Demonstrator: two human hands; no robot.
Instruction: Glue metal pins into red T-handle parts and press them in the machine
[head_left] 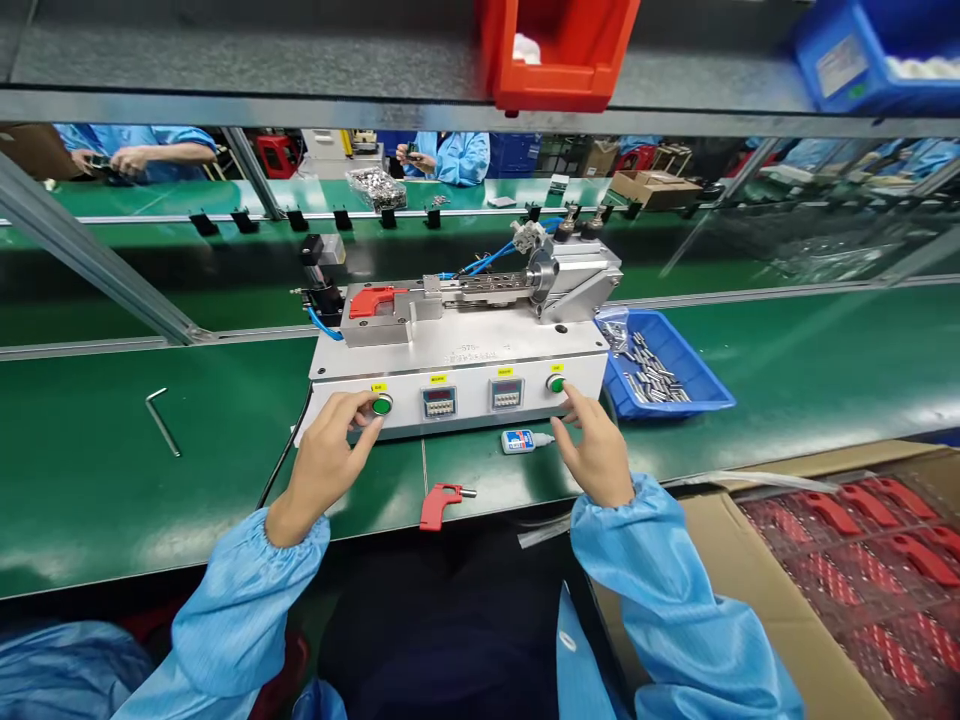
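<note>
My left hand [324, 456] is at the front of a white bench machine [469, 348], its index finger at the left green button [382, 404] and its thumb spread apart below. At the right green button [556, 384] is the index finger of my right hand [598, 446], thumb apart, palm holding nothing. A red pistol-shaped part [375, 299] lies in the metal fixture on top of the machine. On the table edge between my hands lies a second red pistol-shaped part [439, 508] with a metal tube sticking out. A small glue bottle [519, 441] lies beside my right hand.
A blue bin [705, 392] of metal tubes stands right of the machine. A hex key [162, 422] lies at left. A cardboard box [739, 570] with red parts sits at lower right. Overhead, a shelf [300, 60] carries a red bin [559, 85]. Co-workers sit across the bench.
</note>
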